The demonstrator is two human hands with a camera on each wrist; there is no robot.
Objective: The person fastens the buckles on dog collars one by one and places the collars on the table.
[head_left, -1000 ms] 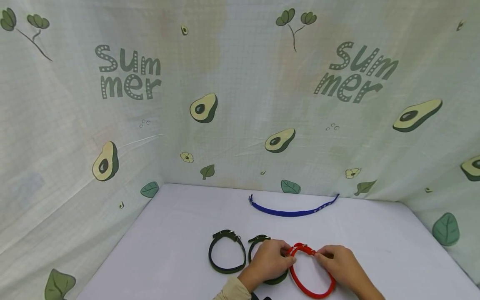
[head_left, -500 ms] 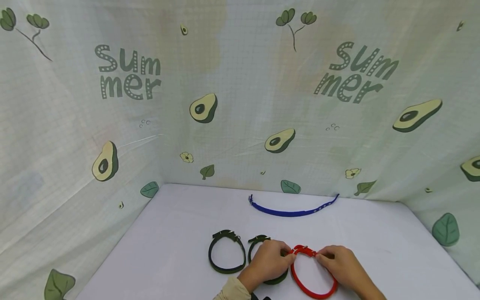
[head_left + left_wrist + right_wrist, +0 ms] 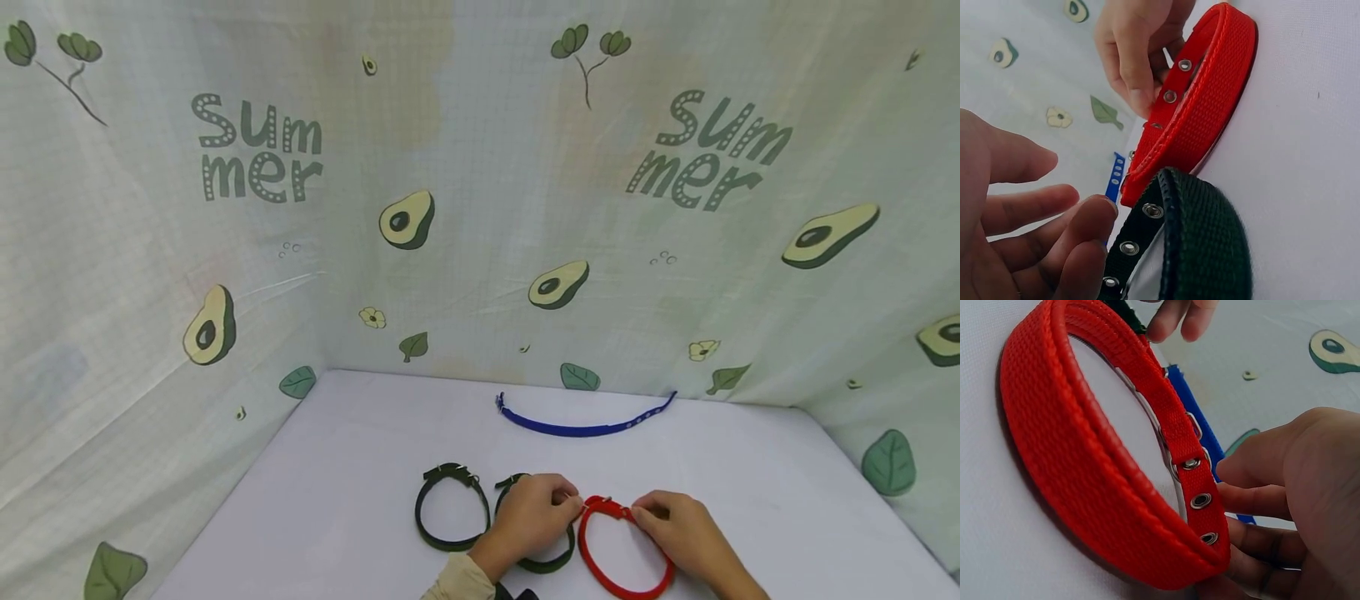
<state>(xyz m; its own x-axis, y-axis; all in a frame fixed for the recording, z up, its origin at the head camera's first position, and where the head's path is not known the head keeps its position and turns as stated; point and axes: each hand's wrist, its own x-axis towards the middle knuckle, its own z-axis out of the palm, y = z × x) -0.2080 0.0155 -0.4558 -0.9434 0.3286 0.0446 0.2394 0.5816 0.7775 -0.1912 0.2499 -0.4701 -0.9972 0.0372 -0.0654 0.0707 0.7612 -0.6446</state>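
Note:
A red dog collar stands on edge on the white table, buckled into a loop. My left hand hovers over the second dark green collar, just left of the red one. In the left wrist view, the thumb and fingers of the left hand are spread apart with nothing between them. My right hand is at the red collar's right side. In the right wrist view, its fingertips are right at the outer face of the strap beside the metal eyelets, and no finger shows inside the loop.
Another dark green collar stands looped at the left. Farther back, a blue collar lies unbuckled in a shallow curve. A cloth printed with avocados hangs behind the table. A small dark object shows at the front edge.
My left hand has let go of the red collar and drawn slightly up and left. The right hand stays nearly in place. The head view has tilted up slightly.

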